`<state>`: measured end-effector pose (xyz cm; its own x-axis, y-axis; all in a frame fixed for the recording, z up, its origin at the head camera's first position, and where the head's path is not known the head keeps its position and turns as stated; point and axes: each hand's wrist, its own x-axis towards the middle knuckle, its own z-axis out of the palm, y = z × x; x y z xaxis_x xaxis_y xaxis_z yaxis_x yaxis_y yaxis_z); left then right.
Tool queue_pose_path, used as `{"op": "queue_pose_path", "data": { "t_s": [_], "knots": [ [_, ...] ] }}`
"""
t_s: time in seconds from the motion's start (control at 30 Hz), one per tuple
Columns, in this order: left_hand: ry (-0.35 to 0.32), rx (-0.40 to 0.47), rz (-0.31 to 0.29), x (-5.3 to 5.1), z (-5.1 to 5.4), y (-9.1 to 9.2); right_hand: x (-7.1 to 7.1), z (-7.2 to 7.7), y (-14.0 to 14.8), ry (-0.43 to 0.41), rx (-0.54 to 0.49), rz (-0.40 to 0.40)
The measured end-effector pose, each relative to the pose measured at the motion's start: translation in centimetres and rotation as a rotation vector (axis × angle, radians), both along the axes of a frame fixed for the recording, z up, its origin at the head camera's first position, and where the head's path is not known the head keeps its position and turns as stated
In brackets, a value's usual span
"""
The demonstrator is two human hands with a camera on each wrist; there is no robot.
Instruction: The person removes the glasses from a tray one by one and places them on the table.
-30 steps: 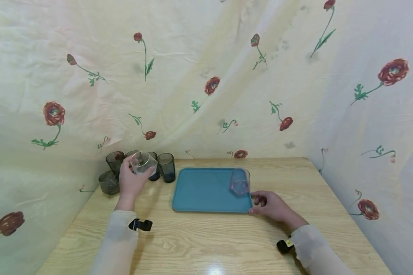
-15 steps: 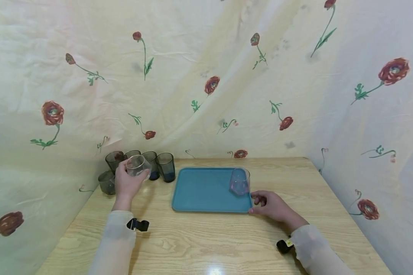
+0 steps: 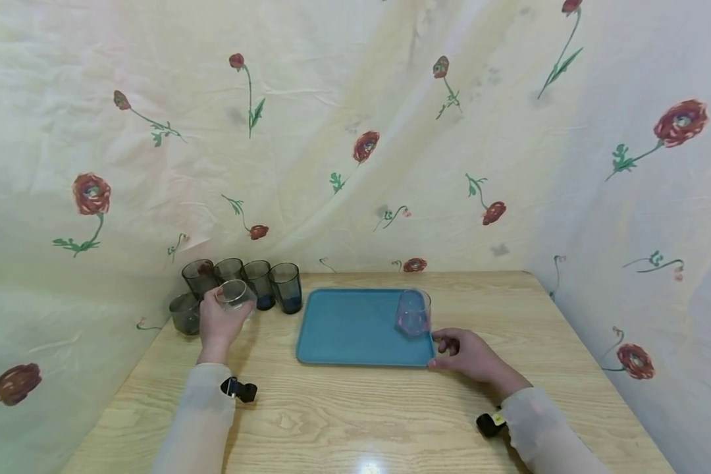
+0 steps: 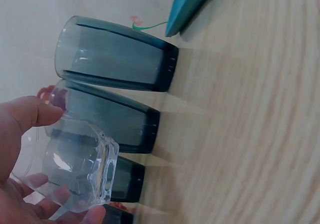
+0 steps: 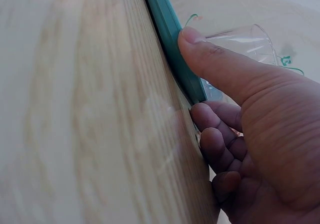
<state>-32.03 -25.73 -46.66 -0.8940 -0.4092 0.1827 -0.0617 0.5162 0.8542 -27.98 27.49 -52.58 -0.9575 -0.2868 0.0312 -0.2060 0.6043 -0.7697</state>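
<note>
My left hand (image 3: 218, 327) grips a clear drinking glass (image 3: 237, 296), thumb on one side and fingers round the other. In the left wrist view the clear glass (image 4: 75, 164) is held in front of the smoky grey tumblers (image 4: 115, 56), its base apart from the tabletop. At the table's middle lies a blue tray (image 3: 349, 329); a second clear glass (image 3: 413, 313) stands upright at its right end. My right hand (image 3: 467, 355) pinches the tray's near right corner, thumb on the front edge and fingers curled against the side, as the right wrist view shows.
Several tall smoky tumblers (image 3: 286, 289) stand in a row at the table's back left. A short smoky glass (image 3: 185, 315) stands in front of them at the left edge, partly behind my left hand. Flowered cloth (image 3: 355, 131) hangs close behind and along both sides.
The left hand has lowered the clear glass and drawn it slightly left and nearer, uncovering more of the tumblers behind. My right hand and the tray have stayed put.
</note>
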Motion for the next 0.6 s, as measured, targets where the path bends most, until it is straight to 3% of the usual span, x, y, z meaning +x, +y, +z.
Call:
{"op": "queue_pose_path", "data": {
  "t_s": [0.27,0.6],
  "knots": [
    [-0.065,0.054,-0.008,-0.1,-1.3,-0.4,0.0,0.0,0.0,0.000,-0.005,-0.002],
    [-0.072,0.035,0.006,-0.6,-2.4,-0.9,0.0,0.0,0.0,-0.011,0.001,-0.015]
  ]
}}
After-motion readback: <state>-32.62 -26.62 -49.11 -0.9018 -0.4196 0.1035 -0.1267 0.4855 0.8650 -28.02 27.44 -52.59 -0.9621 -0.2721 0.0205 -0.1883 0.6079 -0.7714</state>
